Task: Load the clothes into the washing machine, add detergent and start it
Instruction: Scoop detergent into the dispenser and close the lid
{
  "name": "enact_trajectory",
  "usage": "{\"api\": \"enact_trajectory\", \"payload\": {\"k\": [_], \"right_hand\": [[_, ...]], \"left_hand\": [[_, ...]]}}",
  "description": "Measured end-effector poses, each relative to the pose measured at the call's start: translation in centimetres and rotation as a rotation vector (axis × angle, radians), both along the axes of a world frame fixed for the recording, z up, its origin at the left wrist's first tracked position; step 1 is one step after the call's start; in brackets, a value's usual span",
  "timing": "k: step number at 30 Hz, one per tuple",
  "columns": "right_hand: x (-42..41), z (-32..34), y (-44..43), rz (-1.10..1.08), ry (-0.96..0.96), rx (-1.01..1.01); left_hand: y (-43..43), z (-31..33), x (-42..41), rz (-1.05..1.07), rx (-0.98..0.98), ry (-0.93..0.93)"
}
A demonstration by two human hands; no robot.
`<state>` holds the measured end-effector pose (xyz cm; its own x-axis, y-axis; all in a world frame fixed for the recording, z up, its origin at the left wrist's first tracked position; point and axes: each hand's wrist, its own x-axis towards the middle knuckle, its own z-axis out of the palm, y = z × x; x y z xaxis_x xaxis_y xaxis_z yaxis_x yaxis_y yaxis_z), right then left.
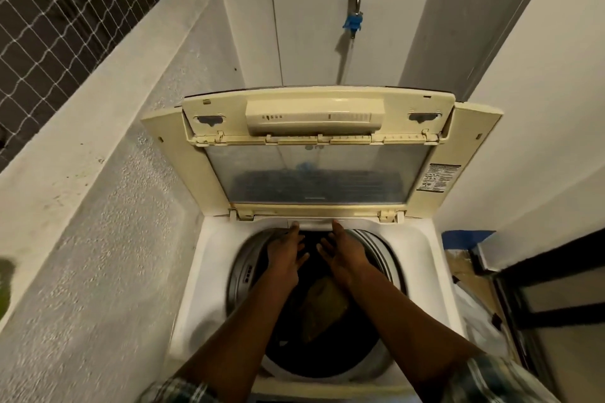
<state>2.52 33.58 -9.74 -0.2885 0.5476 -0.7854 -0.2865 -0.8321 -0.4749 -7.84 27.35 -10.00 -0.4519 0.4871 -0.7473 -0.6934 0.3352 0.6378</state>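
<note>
The washing machine [209, 271] is a white top-loader; its flat top deck frames a round opening in the middle. Its cream lid [314, 173], with a clear panel, stands raised at the far side. The drum [235, 291] lies open below, a grey ring around its mouth. Inside the drum lie dark clothes [289, 353], too dim to tell apart, and directly on them, right of centre, rests a crumpled brownish garment [324, 307], somewhat blurred

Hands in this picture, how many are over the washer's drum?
2. The left hand is over the drum's back left, the right hand beside it at back right; both open, holding nothing.
</note>
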Motion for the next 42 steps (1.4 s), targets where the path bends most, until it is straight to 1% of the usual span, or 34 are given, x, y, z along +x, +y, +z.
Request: {"api": "enact_trajectory", "payload": {"k": [3,6,10,18,22,28,35,39,42], "right_hand": [[-0.2,-0.7,0.5,-0.035,0.049,-0.035],[-0.4,-1.4,0.4,-0.073,0.116,-0.027],[-0.1,-1.4,0.2,-0.119,0.153,-0.026],[0.0,-1.3,-0.3,-0.084,0.153,0.01],[-0.2,-1.6,-0.5,-0.103,0.127,0.016],[-0.2,-1.9,-0.9,-0.098,0.121,0.081],[-0.1,-2.7,-1.0,-0.11,0.116,0.132],[0.4,-3.0,-1.7,-0.106,0.065,0.141],[1.0,-2.7,-2.0,-0.109,0.029,0.166]], "left_hand": [[0.9,-0.8,0.1,0.04,0.024,-0.049],[1.5,-1.3,0.3,0.103,0.028,-0.075],[1.8,-2.3,0.6,0.137,0.068,-0.101],[1.7,-3.0,0.8,0.141,0.02,-0.04],[1.6,-3.0,0.8,0.143,0.014,-0.022],[1.5,-3.8,0.7,0.149,0.011,0.015],[2.3,-4.6,1.1,0.179,-0.048,0.073],[1.6,-5.1,1.9,0.214,-0.085,0.097],[0.9,-4.9,2.2,0.228,-0.076,0.115]]}}
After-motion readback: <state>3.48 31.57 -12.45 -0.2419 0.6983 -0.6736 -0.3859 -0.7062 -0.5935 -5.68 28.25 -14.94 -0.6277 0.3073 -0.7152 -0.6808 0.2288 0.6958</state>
